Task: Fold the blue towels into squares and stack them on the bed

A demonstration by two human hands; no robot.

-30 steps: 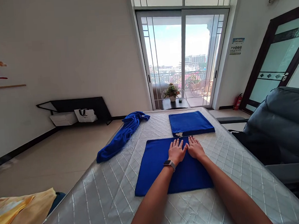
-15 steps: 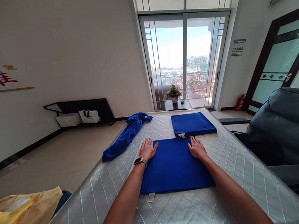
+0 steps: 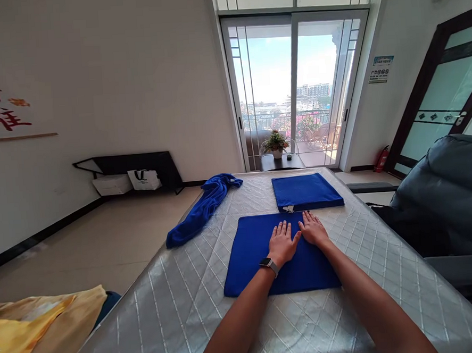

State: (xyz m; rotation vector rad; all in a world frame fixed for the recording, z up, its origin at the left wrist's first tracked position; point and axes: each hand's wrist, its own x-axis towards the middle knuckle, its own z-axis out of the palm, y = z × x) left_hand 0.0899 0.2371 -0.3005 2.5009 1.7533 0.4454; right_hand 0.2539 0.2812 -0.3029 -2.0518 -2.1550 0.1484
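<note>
A blue cloth (image 3: pixel 249 261), laid out as a flat rectangle, is on the silver quilted mattress (image 3: pixel 180 307) in front of me. My left hand (image 3: pixel 282 243) rests flat on its upper middle, fingers stretched out, a watch on the wrist. Close beside it, my right hand (image 3: pixel 313 228) lies flat near the cloth's far right corner, fingers extended. Just beyond the far edge sits a stack of folded blue cloths (image 3: pixel 306 191) with a small white tag. Off to the left, a crumpled blue cloth (image 3: pixel 202 210) stretches along the mattress edge.
A dark leather chair (image 3: pixel 461 194) stands against the right side. Yellow and tan fabric (image 3: pixel 41 327) is at the lower left. A small table with a potted plant (image 3: pixel 276 143) stands by the glass sliding door (image 3: pixel 297 95). Bags (image 3: pixel 144 180) sit by the left wall.
My left hand has moved right, from the cloth's far left corner to its middle, near my right hand. My right hand stays near the far right corner. The view has shifted slightly.
</note>
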